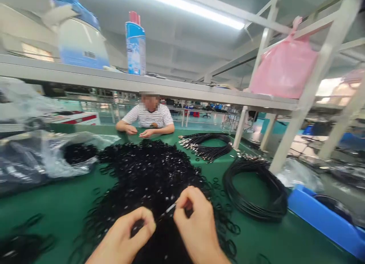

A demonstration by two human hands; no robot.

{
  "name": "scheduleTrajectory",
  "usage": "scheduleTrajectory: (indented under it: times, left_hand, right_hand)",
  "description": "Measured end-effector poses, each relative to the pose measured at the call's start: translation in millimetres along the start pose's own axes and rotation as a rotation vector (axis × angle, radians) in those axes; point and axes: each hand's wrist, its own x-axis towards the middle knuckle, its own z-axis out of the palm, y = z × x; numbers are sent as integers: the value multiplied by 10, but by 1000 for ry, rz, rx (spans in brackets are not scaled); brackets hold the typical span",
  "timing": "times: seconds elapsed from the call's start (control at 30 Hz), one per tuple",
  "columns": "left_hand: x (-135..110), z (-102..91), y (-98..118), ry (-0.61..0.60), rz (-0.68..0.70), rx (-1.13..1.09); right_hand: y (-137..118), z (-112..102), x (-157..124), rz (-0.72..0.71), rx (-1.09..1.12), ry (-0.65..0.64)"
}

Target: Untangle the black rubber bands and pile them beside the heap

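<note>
A big heap of thin black rings (154, 165) spreads over the green table, and both hands are above its near part. My left hand (128, 229) is closed, thumb and index fingertips pressed together; whatever lies between them is too small to make out. To its right, my right hand (196, 222) also pinches with thumb and index finger. A small whitish sliver (171, 207) shows at the right fingertips, blurred, and I cannot tell what it is. The two hands are apart.
Coiled black cables (255, 190) lie right, with another cable bundle (208, 146) behind. A blue bin (322, 222) stands far right, a plastic bag (48, 157) left. A co-worker (151, 117) sits opposite. The overhead shelf (182, 87) carries a spray can (135, 45) and pink bag (285, 66).
</note>
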Motion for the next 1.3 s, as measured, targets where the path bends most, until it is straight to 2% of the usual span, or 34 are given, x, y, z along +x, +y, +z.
scheduleTrajectory:
  times: [0.1,0.27,0.37,0.47,0.57,0.63,0.73,0.9,1.0,1.13,1.2,1.3]
  left_hand:
    - [-13,-19,7,-48,-136,-169]
    - [49,-62,-133,-43,-192,-238]
    - [64,-92,-136,-36,-224,-270]
    - [31,-114,-87,-10,-248,-356]
    - [-1,-120,-67,-24,-253,-424]
    - [-8,-121,-78,-47,-250,-454]
    - [-15,-120,-99,-90,-252,-482]
    - [-63,-69,-96,-167,-310,-565]
    - [-100,-33,-71,-197,-315,-573]
    - [-102,-58,-14,-267,-270,-513]
    - [-78,-85,1,-233,-259,-472]
    - [-31,-94,-10,-116,-186,-319]
  right_hand:
    - [157,-57,83,37,-62,0]
    - [337,-32,91,20,-131,-87]
    - [368,-20,61,-30,-136,-166]
    - [327,-28,41,-105,-149,-151]
    - [206,-52,19,-238,-162,-117]
    - [105,-60,-12,-302,-154,-163]
    - [-27,-43,-84,-320,-96,-280]
    - [-151,66,-207,-278,44,-418]
    - [-168,133,-249,-245,73,-452]
    - [-113,124,-236,-49,140,-419]
    - [-66,95,-204,47,175,-403]
    - [-1,77,-154,117,223,-385]
